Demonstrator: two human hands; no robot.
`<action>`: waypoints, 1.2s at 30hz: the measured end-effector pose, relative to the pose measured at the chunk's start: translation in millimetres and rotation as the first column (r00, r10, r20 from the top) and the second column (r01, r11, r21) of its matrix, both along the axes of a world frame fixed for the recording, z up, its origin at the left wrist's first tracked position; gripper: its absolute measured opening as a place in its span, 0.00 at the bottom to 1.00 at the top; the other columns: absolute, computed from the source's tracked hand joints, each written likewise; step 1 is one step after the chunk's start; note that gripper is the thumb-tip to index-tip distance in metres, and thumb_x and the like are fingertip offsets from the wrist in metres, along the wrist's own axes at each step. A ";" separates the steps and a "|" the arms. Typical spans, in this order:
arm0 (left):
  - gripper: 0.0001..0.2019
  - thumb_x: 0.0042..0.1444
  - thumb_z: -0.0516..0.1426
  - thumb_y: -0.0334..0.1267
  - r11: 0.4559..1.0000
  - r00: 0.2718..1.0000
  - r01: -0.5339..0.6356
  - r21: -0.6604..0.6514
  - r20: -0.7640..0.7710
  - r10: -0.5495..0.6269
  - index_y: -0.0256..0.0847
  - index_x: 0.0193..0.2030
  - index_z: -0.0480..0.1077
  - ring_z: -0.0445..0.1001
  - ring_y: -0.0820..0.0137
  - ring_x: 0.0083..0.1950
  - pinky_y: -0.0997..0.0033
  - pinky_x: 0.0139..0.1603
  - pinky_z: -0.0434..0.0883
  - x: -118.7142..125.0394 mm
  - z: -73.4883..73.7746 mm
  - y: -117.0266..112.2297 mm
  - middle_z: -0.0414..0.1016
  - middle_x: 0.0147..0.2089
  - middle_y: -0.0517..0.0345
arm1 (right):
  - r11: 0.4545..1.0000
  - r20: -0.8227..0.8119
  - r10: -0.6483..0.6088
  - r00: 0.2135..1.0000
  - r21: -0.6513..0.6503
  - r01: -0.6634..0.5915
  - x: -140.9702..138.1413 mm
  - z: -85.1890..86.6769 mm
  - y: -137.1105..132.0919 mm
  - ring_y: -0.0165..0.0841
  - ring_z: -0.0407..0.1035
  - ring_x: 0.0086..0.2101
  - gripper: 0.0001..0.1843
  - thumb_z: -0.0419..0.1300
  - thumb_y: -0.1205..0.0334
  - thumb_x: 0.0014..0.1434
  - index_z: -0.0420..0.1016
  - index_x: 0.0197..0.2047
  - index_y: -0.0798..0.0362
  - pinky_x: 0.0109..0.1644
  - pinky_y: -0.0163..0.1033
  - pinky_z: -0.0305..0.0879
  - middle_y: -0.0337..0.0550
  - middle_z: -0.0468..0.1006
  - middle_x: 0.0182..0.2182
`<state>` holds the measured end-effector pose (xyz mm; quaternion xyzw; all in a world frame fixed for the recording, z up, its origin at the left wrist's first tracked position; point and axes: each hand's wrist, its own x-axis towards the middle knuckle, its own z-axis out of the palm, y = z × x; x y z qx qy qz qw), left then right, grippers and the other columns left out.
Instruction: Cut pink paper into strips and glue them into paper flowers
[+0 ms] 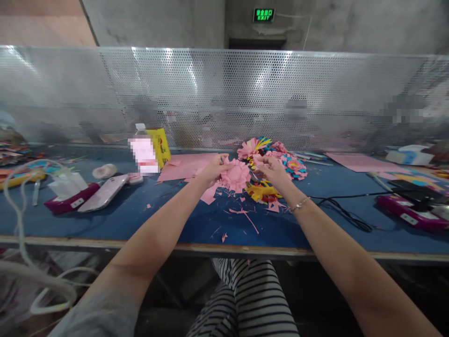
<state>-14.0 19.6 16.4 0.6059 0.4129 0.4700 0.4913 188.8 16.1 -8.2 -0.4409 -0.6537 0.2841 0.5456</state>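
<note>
Both my hands are stretched out over the blue table (pixel 147 220). My left hand (pixel 213 169) pinches the left edge of a pink paper flower (pixel 236 177). On its right side, my right hand (pixel 271 171), with a thin bracelet at the wrist, grips the same flower. Right behind it lies a heap of finished paper flowers (pixel 280 157) in pink, yellow and blue. Yellow and red paper pieces (pixel 261 192) lie under my right hand. Pink paper scraps (pixel 242 213) are strewn in front of the flower.
A pink paper sheet (pixel 185 166) lies behind my left hand, another (pixel 361 163) at far right. A bottle (pixel 143 152), yellow box (pixel 160 146), tape roll (pixel 104 171), phone (pixel 104 193) and tissue pack (pixel 68 194) sit left. A black cable (pixel 345 213) runs right. Perforated metal screen (pixel 224 93) behind.
</note>
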 end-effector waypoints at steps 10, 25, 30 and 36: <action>0.21 0.47 0.56 0.33 1.000 0.993 -0.004 0.011 0.116 0.003 0.43 0.49 0.58 0.67 0.79 0.30 0.79 0.23 0.64 0.1 -0.9 2.5 0.64 0.46 0.54 | 0.996 0.005 0.023 1.000 -0.083 -0.022 -3.6 1.5 -1.7 0.30 0.69 0.28 0.10 0.56 0.57 0.47 0.65 0.32 0.53 0.34 0.42 0.69 0.41 0.71 0.31; 0.23 0.44 0.59 0.35 0.994 0.998 0.052 0.099 0.032 -0.056 0.45 0.49 0.59 0.65 0.81 0.26 0.83 0.20 0.59 -1.3 -7.4 7.3 0.65 0.39 0.57 | 0.991 0.205 0.130 0.970 0.014 -0.136 -3.8 -7.3 3.3 0.26 0.61 0.20 0.12 0.56 0.55 0.45 0.59 0.29 0.53 0.24 0.35 0.59 0.35 0.65 0.19; 0.23 0.45 0.58 0.34 0.993 0.999 0.053 0.108 0.006 -0.054 0.45 0.49 0.59 0.64 0.82 0.25 0.84 0.18 0.57 -1.2 -8.7 7.9 0.64 0.39 0.58 | 0.991 0.197 0.131 0.972 -0.005 -0.132 -5.0 -7.2 2.5 0.27 0.63 0.24 0.10 0.56 0.61 0.43 0.60 0.30 0.53 0.27 0.35 0.60 0.37 0.66 0.24; 0.22 0.44 0.59 0.34 0.993 0.999 0.047 0.110 0.006 -0.048 0.43 0.48 0.60 0.63 0.83 0.24 0.84 0.18 0.56 -0.4 -5.7 4.2 0.64 0.38 0.58 | 0.992 0.198 0.129 0.972 -0.030 -0.125 -5.6 -7.8 4.2 0.28 0.63 0.30 0.12 0.54 0.70 0.38 0.60 0.31 0.54 0.34 0.37 0.61 0.38 0.66 0.28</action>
